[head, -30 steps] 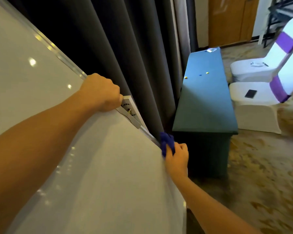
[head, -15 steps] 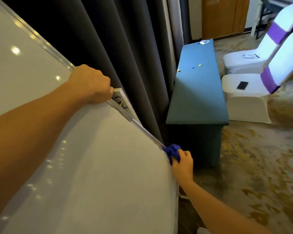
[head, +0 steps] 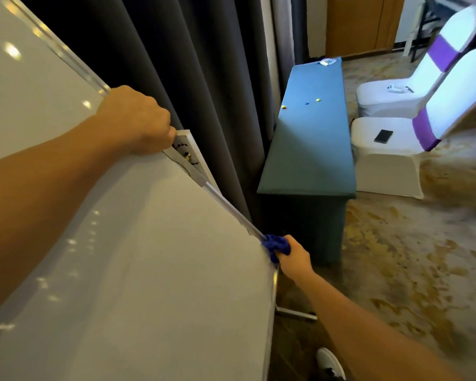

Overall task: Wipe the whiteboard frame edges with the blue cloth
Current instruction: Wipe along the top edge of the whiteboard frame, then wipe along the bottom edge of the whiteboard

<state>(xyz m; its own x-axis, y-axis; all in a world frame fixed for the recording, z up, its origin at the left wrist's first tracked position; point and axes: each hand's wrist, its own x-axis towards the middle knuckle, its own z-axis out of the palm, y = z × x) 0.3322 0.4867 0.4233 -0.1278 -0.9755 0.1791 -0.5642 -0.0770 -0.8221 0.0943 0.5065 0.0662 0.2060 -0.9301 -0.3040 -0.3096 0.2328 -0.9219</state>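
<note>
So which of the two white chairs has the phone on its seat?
The nearer chair: a dark phone lies on its seat. The farther chair holds something pale instead.

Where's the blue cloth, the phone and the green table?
blue cloth (head: pixel 276 246): head view, on the bunched part above the right hand.
phone (head: pixel 383 136): head view, middle of its dark screen.
green table (head: pixel 311 149): head view, bare middle of its top.

We see a teal-covered table (head: pixel 311 149) w/ two yellow bits (head: pixel 318 100) and one blue bit (head: pixel 307 102) on top, a small packet (head: pixel 327 61) at its far end. Patterned carpet (head: pixel 412 259) beneath carries it.
</note>
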